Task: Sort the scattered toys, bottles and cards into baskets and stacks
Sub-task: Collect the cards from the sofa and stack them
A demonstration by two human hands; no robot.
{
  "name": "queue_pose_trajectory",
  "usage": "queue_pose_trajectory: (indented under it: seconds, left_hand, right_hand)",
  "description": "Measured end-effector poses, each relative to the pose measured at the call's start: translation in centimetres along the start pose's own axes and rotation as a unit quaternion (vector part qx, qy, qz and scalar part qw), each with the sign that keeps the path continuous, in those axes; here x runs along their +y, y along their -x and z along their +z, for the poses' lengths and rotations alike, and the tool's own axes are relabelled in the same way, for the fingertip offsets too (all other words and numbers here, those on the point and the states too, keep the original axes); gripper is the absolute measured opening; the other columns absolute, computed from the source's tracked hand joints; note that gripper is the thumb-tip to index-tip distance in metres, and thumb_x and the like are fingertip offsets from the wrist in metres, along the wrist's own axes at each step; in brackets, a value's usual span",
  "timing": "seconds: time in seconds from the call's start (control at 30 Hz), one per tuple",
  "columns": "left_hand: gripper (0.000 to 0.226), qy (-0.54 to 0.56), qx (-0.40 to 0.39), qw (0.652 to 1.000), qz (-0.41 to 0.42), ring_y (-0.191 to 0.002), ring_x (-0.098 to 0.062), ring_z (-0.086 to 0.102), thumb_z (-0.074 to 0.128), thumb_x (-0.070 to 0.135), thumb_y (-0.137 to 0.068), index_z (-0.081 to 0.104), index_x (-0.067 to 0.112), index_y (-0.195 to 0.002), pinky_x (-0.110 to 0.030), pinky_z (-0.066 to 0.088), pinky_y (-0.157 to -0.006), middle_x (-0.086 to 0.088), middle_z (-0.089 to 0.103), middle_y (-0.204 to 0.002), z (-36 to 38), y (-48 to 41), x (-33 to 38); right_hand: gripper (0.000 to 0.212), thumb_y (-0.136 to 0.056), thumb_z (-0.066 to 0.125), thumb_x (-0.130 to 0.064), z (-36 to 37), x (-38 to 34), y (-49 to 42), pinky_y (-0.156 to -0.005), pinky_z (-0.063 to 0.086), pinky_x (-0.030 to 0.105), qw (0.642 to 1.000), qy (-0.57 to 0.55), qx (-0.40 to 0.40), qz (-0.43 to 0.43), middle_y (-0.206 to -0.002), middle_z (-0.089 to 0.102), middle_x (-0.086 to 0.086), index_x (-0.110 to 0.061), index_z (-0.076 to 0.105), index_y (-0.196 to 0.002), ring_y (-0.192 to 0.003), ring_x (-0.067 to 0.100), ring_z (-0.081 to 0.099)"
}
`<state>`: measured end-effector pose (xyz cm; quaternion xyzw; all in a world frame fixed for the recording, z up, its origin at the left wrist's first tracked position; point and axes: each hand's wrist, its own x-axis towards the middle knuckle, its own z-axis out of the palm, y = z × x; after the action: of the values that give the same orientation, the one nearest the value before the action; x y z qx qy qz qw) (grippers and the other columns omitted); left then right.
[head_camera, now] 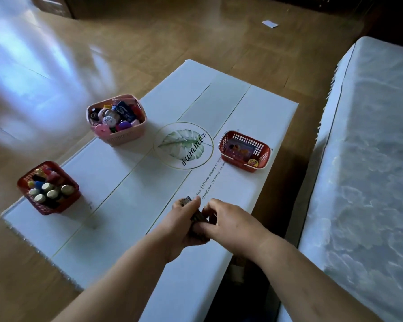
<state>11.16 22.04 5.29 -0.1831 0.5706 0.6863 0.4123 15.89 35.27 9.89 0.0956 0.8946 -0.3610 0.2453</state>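
**Dark card stack, held in both hands**

The card stack [197, 218] is between my hands, just above the near part of the white-clothed counter [126, 182]. My left hand [182, 226] wraps one side with the thumb along the top. My right hand [228, 219] curls its fingers onto the other end. Blur hides the count.

Handling, my read:
- Light, and stiff as a block.
- Glossy faces probably slide, so the stack fans easily.
- Pinch the long edges and keep it square, not held by the faces.

It probably goes in the right red basket [242, 162], which already holds cards. Bottles are in the left red basket [44, 209], toys in the pink basket [123, 137].
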Motion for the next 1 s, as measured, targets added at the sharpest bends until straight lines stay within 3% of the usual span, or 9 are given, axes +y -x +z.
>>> queue_pose_trajectory:
  seconds: [0.1, 0.17, 0.27, 0.4, 0.57, 0.63, 0.77, 0.9, 1.0]
  left_hand:
    - [0.031, 0.045, 0.051, 0.998, -0.018, -0.074, -0.035, 0.064, 0.054, 0.034, -0.098, 0.041, 0.01, -0.111, -0.043, 0.057, -0.064, -0.02, 0.055, -0.089, 1.6, -5.0, 1.5]
    - [0.033, 0.079, 0.085, 0.992, -0.039, -0.085, -0.041, 0.063, 0.057, 0.034, -0.096, 0.042, 0.012, -0.115, -0.044, 0.057, -0.064, -0.023, 0.05, -0.102, 2.8, -8.8, 2.2]
    - [0.025, 0.126, 0.113, 0.984, -0.047, -0.085, -0.043, 0.063, 0.056, 0.032, -0.097, 0.043, 0.014, -0.109, -0.045, 0.059, -0.063, -0.019, 0.05, -0.098, 4.2, -12.0, 3.4]
    - [0.025, 0.181, 0.147, 0.971, -0.05, -0.083, -0.043, 0.063, 0.054, 0.031, -0.098, 0.042, 0.013, -0.109, -0.044, 0.06, -0.062, -0.017, 0.049, -0.09, 5.0, -15.5, 3.6]
    - [0.026, 0.206, 0.198, 0.956, -0.063, -0.089, -0.042, 0.062, 0.054, 0.032, -0.098, 0.042, 0.011, -0.109, -0.046, 0.06, -0.067, -0.012, 0.044, -0.088, 3.6, -17.3, 2.6]
    - [0.026, 0.206, 0.218, 0.952, -0.064, -0.092, -0.04, 0.06, 0.055, 0.032, -0.097, 0.043, 0.011, -0.108, -0.045, 0.06, -0.066, -0.011, 0.044, -0.089, 2.9, -17.4, 1.9]
    - [0.027, 0.219, 0.248, 0.942, -0.062, -0.096, -0.038, 0.058, 0.057, 0.033, -0.096, 0.045, 0.012, -0.108, -0.045, 0.059, -0.068, -0.009, 0.043, -0.09, 1.0, -17.3, 0.5]
    - [0.028, 0.225, 0.255, 0.938, -0.063, -0.096, -0.039, 0.059, 0.056, 0.034, -0.096, 0.046, 0.012, -0.109, -0.045, 0.059, -0.07, -0.01, 0.043, -0.091, 0.1, -16.6, -0.5]
    - [0.027, 0.239, 0.25, 0.937, -0.053, -0.097, -0.04, 0.059, 0.057, 0.035, -0.096, 0.046, 0.012, -0.107, -0.045, 0.059, -0.069, -0.01, 0.043, -0.09, -0.4, -15.5, -0.8]
  right_hand:
    - [0.054, -0.083, 0.056, -0.064, -3.4, 4.9, -6.1, -0.066, 0.044, 0.024, 0.976, -0.2, -0.003, 0.092, -0.1, 0.066, -0.006, -0.019, 0.059, -0.111, -0.076, 0.009, 0.06]
    - [0.048, -0.092, 0.051, -0.054, -5.3, 9.6, -11.5, -0.048, 0.034, 0.023, 0.909, -0.36, 0.001, 0.212, -0.097, 0.069, 0.003, -0.01, 0.06, -0.109, -0.051, 0.008, 0.04]
    - [0.038, -0.097, 0.048, -0.047, -6.5, 15.2, -17.6, -0.035, 0.026, 0.014, 0.786, -0.53, -0.007, 0.319, -0.086, 0.066, 0.006, -0.009, 0.055, -0.097, -0.04, 0.004, 0.028]
    - [0.042, -0.093, 0.046, -0.056, -6.8, 20.6, -25.6, -0.028, 0.027, 0.011, 0.682, -0.621, -0.006, 0.387, -0.061, 0.061, 0.002, -0.013, 0.047, -0.095, -0.027, 0.002, 0.032]
    - [0.045, -0.09, 0.052, -0.059, -5.9, 23.6, -32.3, -0.033, 0.035, 0.01, 0.583, -0.668, 0.104, 0.451, -0.099, 0.065, 0.003, -0.019, 0.049, -0.112, -0.028, 0.007, 0.044]
    - [0.034, -0.093, 0.051, -0.053, -5.7, 24.3, -33.4, -0.035, 0.035, 0.009, 0.571, -0.677, 0.134, 0.443, -0.087, 0.067, 0.001, -0.02, 0.051, -0.101, -0.033, 0.005, 0.048]
    - [0.03, -0.101, 0.032, -0.022, -4.9, 24.2, -34.7, -0.033, 0.024, 0.008, 0.601, -0.659, 0.127, 0.435, -0.04, 0.055, -0.006, -0.016, 0.049, -0.078, -0.028, 0.003, 0.043]
    - [0.03, -0.097, 0.03, -0.015, -4.3, 23.2, -34.2, -0.03, 0.018, 0.012, 0.606, -0.66, 0.118, 0.428, -0.039, 0.051, -0.007, -0.013, 0.052, -0.078, -0.029, 0.002, 0.039]
    - [0.032, -0.098, 0.033, -0.019, -2.9, 22.0, -33.1, -0.03, 0.016, 0.011, 0.622, -0.652, 0.109, 0.421, -0.054, 0.049, -0.008, -0.01, 0.056, -0.078, -0.028, 0.0, 0.041]
